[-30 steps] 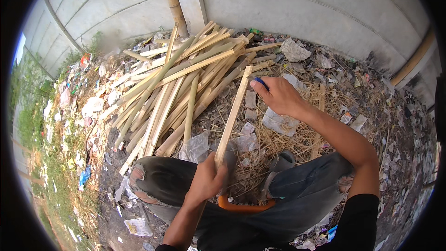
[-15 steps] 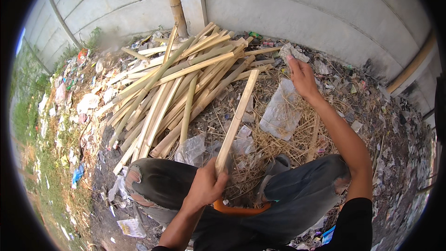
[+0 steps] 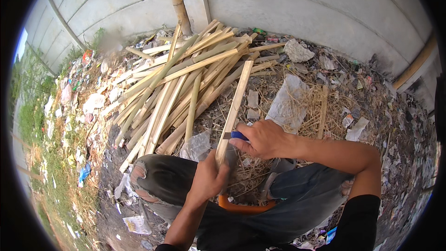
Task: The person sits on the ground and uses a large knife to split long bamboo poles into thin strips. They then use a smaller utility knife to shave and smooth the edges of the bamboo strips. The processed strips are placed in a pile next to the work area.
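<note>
Held at its lower end in my left hand (image 3: pixel 207 179), a split bamboo strip (image 3: pixel 235 97) slants up and away from me, its pale inner face showing. The fingers wrap round it just above my knee. My right hand (image 3: pixel 265 138) is closed on the blue handle of a knife (image 3: pixel 238 135). Its short dark blade lies across the strip, a little above my left hand. Ahead and to the left, a pile of bamboo strips (image 3: pixel 186 72) lies crisscrossed on the littered ground.
A pale stone (image 3: pixel 298 51) lies near the concrete wall (image 3: pixel 302 7), beyond a flattened plastic sheet (image 3: pixel 287 102) and dry straw. A bamboo pole (image 3: pixel 178 2) stands against the wall behind the pile. Something orange (image 3: pixel 246 208) shows between my legs. Litter and weeds spread left.
My right hand has come back from beside the pale stone to the strip, and the blue-handled knife now shows in it. My left hand still holds the strip.
</note>
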Demonstrator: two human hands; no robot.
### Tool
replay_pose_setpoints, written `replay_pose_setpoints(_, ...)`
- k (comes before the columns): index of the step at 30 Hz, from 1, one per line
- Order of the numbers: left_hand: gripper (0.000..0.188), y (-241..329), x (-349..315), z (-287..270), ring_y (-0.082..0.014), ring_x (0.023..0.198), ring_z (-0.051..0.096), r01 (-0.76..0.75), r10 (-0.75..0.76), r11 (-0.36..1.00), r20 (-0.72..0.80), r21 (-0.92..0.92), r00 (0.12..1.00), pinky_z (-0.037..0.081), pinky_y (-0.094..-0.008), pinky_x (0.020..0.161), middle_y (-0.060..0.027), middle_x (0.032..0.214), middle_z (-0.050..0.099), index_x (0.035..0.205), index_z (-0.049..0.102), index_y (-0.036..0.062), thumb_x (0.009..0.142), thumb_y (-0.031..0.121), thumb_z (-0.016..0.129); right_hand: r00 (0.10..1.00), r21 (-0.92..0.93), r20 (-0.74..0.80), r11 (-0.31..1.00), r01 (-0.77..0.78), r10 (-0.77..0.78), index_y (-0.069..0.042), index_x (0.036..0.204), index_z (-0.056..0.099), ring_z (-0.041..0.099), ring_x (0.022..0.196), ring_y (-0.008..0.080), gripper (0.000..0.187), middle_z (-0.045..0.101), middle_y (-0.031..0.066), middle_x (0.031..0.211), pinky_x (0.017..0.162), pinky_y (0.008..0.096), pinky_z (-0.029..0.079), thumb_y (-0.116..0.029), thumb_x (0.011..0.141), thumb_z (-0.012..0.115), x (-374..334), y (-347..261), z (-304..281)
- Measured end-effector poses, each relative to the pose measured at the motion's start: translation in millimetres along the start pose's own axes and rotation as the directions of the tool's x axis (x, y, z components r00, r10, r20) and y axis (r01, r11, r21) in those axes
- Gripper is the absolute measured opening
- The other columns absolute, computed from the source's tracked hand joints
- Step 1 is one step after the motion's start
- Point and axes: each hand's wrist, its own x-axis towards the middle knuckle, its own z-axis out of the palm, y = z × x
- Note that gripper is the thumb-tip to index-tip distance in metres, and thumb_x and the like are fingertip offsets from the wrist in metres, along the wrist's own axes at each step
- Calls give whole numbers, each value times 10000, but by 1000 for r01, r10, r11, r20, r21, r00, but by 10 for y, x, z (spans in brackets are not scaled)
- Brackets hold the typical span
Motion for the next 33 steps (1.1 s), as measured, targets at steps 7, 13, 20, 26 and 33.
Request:
replay_pose_setpoints(7,249,-26,3,39,-310,659,628,-10,6,999,74,47,997,505,-422,661,-204,706,618,1000,581,-50,928,187,606,992,66,-40,991,-116,119,-25,942,637,668,703,469,553,662,234,706,659,553,527,-548,1033,479,90,346,-364)
replay_pose_setpoints(13,275,-11,-64,-53,-368,635,674,16,-20,999,79,44,997,513,-434,626,-223,681,629,1006,579,-43,945,225,602,974,149,-188,984,-97,124,21,849,624,632,676,456,636,642,214,678,676,527,481,-557,1048,449,283,613,-393)
replay_pose_setpoints(20,267,-90,-89,29,-274,617,689,-2,9,999,179,-36,984,524,-402,621,-150,640,621,1028,582,-45,942,206,612,638,639,-454,726,-254,622,-16,786,580,483,571,151,575,419,1,592,577,385,380,-528,1041,521,53,1698,-952)
replay_pose_setpoints(26,222,-67,-58,32,-167,637,648,102,-76,989,217,-110,973,517,-330,604,-90,692,634,993,586,-39,929,173,605,855,581,-306,794,-181,418,-51,806,599,419,572,80,536,438,-52,631,526,304,346,-548,1007,599,153,969,-597)
replay_pose_setpoints(33,256,-173,7,35,-174,631,615,-88,97,993,112,-85,989,499,-361,611,-104,699,620,1001,588,-49,942,200,607,943,536,-170,830,-155,286,-2,876,658,593,614,220,619,602,84,647,616,412,479,-608,981,594,237,587,-177)
